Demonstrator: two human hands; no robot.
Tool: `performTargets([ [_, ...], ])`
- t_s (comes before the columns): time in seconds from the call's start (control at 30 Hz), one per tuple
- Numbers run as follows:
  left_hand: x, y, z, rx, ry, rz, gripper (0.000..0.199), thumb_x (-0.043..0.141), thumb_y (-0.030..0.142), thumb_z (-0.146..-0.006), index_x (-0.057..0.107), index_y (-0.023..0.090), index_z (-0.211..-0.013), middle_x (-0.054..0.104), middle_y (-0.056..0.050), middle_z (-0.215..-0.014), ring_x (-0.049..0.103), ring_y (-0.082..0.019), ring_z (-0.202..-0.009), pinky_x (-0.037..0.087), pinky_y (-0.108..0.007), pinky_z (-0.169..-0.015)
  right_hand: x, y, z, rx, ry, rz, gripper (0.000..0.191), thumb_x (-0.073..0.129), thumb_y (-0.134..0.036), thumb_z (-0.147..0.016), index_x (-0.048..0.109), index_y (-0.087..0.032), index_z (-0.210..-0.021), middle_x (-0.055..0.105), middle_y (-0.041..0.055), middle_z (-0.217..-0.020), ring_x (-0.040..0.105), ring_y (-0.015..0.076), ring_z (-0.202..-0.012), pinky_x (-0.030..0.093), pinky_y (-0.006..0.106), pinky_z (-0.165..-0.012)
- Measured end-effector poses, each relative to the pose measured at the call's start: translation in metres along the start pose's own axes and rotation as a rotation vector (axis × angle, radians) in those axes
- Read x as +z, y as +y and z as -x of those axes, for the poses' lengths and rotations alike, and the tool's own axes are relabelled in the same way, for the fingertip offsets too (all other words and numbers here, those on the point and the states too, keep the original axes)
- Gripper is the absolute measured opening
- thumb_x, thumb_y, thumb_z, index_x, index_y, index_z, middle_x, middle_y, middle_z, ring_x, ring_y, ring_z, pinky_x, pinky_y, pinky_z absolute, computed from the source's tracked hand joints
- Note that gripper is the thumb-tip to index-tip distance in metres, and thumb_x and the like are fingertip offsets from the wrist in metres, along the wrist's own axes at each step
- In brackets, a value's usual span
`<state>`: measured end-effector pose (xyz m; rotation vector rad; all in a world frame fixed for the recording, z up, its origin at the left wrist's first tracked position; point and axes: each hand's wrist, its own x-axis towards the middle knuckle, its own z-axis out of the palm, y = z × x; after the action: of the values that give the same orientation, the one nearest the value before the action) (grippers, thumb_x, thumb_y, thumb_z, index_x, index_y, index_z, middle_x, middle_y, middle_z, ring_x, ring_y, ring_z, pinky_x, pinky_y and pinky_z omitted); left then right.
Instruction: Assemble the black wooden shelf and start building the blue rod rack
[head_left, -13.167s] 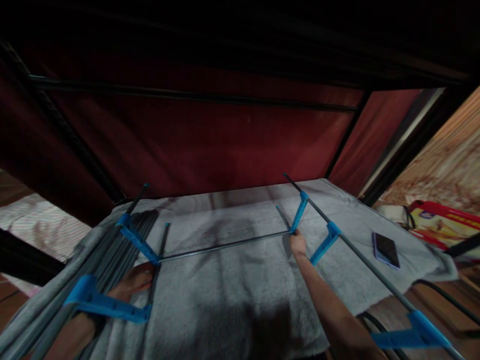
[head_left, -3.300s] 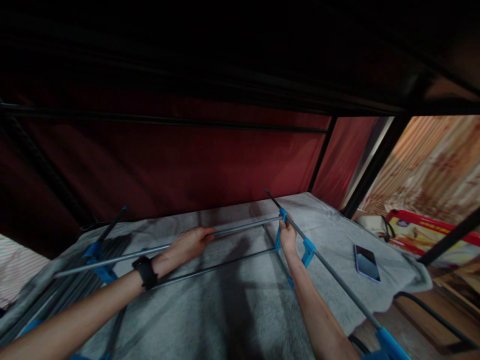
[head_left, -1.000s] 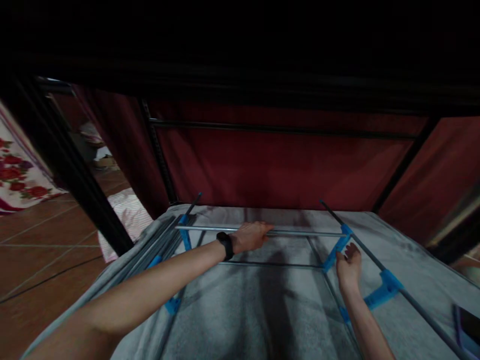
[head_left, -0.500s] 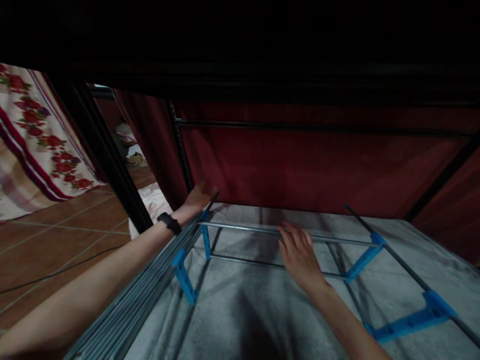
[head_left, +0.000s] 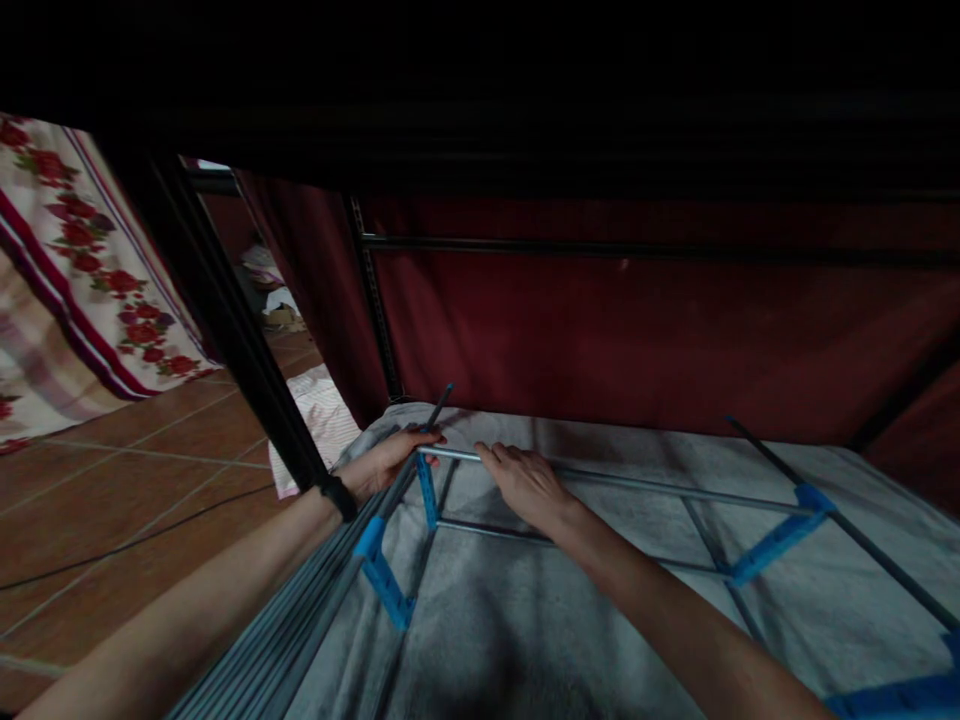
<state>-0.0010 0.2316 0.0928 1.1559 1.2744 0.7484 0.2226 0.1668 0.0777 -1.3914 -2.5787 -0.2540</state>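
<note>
A frame of grey metal tubes and blue plastic connectors lies over the grey sheet. My left hand [head_left: 396, 455], with a dark band at the wrist, is closed around the frame's far left corner. A blue connector [head_left: 427, 490] shows just below its fingers. My right hand [head_left: 523, 482] is wrapped over the upper cross tube [head_left: 637, 482], a little right of that corner. This tube runs across to another blue connector [head_left: 780, 540] on the right. Nearer me on the left side sits a third connector [head_left: 386, 575].
A bundle of loose grey tubes [head_left: 277, 620] lies along the left edge of the grey sheet [head_left: 487, 610]. Black posts [head_left: 225, 330] and a dark overhead beam surround the space. A red curtain [head_left: 600, 330] hangs behind. Tiled floor [head_left: 150, 490] with a cable lies left.
My left hand has come down onto the frame's corner and closed there. My right hand has slid left along the cross tube and gripped it. The view has shifted slightly.
</note>
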Motion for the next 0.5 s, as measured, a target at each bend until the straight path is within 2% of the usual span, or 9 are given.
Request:
performTargets([
  [0.07,-0.003,-0.001,-0.001,-0.049,0.008,0.076,0.011,0.062,0.025,-0.084,0.062,0.015,-0.082,0.063,-0.001,-0.062,0.057,-0.012,-0.052,0.049,-0.023,-0.051,0.001,0.003,-0.001,0.001,-0.031,-0.007,0.052,0.032,-0.005,-0.093,0.042,-0.02,-0.142,0.065,0.0118,-0.117,0.065,0.021,-0.098,0.05,0.032,-0.081],
  [0.17,-0.003,-0.004,-0.005,0.0,0.066,0.082,0.007,0.064,0.021,-0.082,0.061,0.015,-0.082,0.064,0.001,-0.064,0.056,-0.011,-0.053,0.046,-0.022,-0.049,0.007,0.005,-0.001,-0.005,-0.064,-0.012,0.054,0.03,-0.004,-0.093,0.041,-0.02,-0.143,0.065,0.0121,-0.119,0.065,0.0205,-0.099,0.051,0.032,-0.081],
  [0.37,0.0,-0.013,-0.018,0.067,0.113,-0.036,0.009,0.057,0.023,-0.085,0.061,0.016,-0.089,0.07,-0.004,-0.08,0.065,-0.017,-0.07,0.053,-0.025,-0.061,0.014,0.008,-0.002,0.015,-0.075,-0.034,0.054,0.031,-0.005,-0.093,0.041,-0.019,-0.144,0.065,0.0139,-0.121,0.065,0.023,-0.102,0.051,0.035,-0.082],
  [0.43,0.0,-0.016,-0.02,0.077,0.117,-0.042,0.012,0.055,0.026,-0.087,0.061,0.016,-0.091,0.071,-0.005,-0.084,0.066,-0.018,-0.073,0.053,-0.025,-0.062,0.015,0.009,-0.002,0.015,-0.074,-0.029,0.053,0.031,-0.005,-0.093,0.041,-0.02,-0.143,0.065,0.0133,-0.121,0.066,0.0226,-0.101,0.051,0.034,-0.082],
  [0.5,0.0,-0.017,-0.021,0.132,0.124,-0.139,0.016,0.052,0.03,-0.089,0.06,0.016,-0.093,0.071,-0.006,-0.085,0.067,-0.018,-0.075,0.053,-0.025,-0.061,0.014,0.009,-0.002,0.017,-0.071,-0.03,0.052,0.03,-0.006,-0.094,0.042,-0.021,-0.143,0.065,0.013,-0.122,0.066,0.0219,-0.101,0.051,0.034,-0.082],
])
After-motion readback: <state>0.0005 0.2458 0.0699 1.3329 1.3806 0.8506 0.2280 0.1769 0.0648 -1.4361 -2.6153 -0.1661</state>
